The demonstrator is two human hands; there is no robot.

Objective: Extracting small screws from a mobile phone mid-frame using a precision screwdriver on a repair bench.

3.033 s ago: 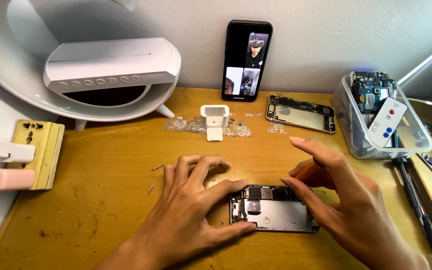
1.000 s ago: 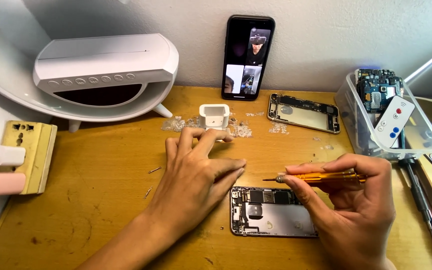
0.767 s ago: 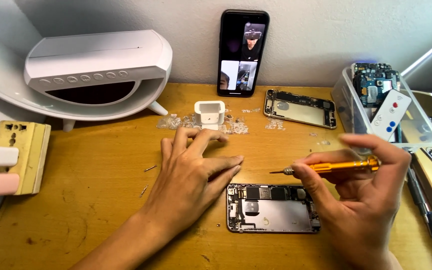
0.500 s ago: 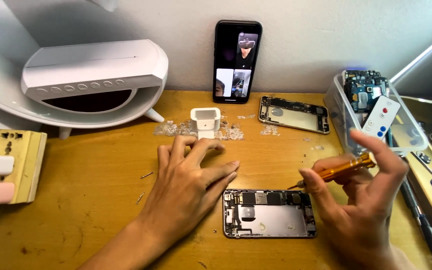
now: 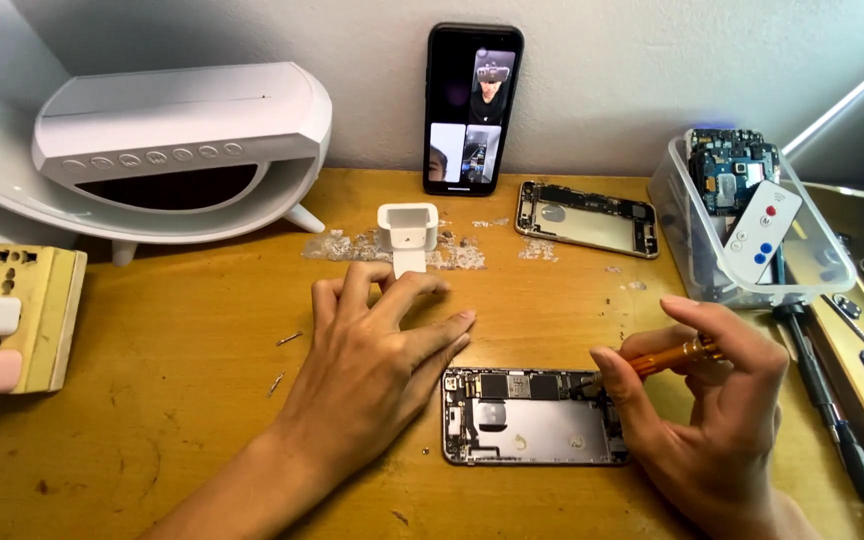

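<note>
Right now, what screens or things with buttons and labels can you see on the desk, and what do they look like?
Phone: leaning upright against the back wall, black, screen lit with small picture tiles.
Remote: slim, white, with red and blue buttons, lying on the clear plastic box at right.
Opened phone: flat on the desk at the front, no screen, grey insides showing, right hand holding an orange screwdriver at it.

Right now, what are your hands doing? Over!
Left hand flat on desk beside opened phone. Right hand holds orange screwdriver, tip at phone's top edge. Nothing blocking.
</note>
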